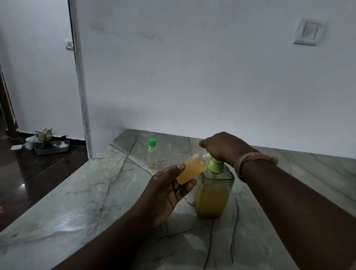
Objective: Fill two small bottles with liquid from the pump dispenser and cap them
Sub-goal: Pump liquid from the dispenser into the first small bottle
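Left hand [167, 193]: thumb on top, fingers curled beneath, gripping a small uncapped bottle [192, 168] tilted almost onto its side, mouth aimed right toward the spout. Filled nearly full with cloudy orange-yellow liquid. Held in the air above the tabletop [78, 204], just left of the dispenser's neck.

Right hand [222, 146]: knuckles up, fingers bent down over the pump head, pressing on it from above; pump head itself mostly hidden beneath the palm. Pinkish thread band [253, 159] wrapped round the wrist.

Pump dispenser [213, 192]: clear, squarish, upright on the tabletop, directly below the right hand. Light green collar [215, 166] at the neck. Same orange-yellow liquid inside, reaching most of the way up the body. Mouth of the held bottle close against the spout; exact contact too small to tell.

Second small bottle [152, 154]: upright farther back on the tabletop, left of the dispenser and well apart from both hands. Bright green cap [152, 142] on. Clear body, only a little yellowish liquid showing at the bottom.

Tabletop of grey-green marble with dark veins, butting against a white wall [211, 72]. White switch plate [307, 32] high on the wall at the right. Dark polished floor [32, 182] at the left, with a grey tray [51, 148] of small objects beside a doorway; contents too dim to name.
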The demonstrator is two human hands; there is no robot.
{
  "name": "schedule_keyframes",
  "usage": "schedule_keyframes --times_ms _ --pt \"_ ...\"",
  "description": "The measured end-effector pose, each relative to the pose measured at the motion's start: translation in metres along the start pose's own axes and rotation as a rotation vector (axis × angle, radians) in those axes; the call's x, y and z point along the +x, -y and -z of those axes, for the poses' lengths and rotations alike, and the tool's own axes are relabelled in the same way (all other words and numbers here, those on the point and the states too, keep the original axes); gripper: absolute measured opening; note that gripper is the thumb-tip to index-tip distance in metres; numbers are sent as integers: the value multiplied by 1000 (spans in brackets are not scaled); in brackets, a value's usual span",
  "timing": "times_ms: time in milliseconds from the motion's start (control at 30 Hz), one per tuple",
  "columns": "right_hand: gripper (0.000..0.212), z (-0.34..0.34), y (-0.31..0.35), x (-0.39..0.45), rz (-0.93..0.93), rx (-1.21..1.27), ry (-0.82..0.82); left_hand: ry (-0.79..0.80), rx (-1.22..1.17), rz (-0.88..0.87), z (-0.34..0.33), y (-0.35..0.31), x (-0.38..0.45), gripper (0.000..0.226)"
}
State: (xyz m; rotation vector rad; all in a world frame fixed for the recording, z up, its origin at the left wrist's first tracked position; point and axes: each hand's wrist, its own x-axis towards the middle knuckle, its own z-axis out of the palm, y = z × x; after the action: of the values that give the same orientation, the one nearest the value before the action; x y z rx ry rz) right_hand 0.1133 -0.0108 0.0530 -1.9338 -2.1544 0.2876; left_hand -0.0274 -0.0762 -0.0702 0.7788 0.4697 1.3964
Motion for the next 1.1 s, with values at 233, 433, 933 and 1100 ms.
schedule_keyframes --times_ms 233,433,933,1100 --pt "26 -2 -1 14 -10 -68 -59 -7 -15 -1 2 0 2 75" --pt "32 -1 0 2 30 -146 -6 -22 8 10 -1 -1 2 40" --pt "37 1 0 -1 60 -175 3 -19 13 1 0 0 2 43" --pt "33 4 1 7 87 -218 29 -9 11 5 1 0 0 73"
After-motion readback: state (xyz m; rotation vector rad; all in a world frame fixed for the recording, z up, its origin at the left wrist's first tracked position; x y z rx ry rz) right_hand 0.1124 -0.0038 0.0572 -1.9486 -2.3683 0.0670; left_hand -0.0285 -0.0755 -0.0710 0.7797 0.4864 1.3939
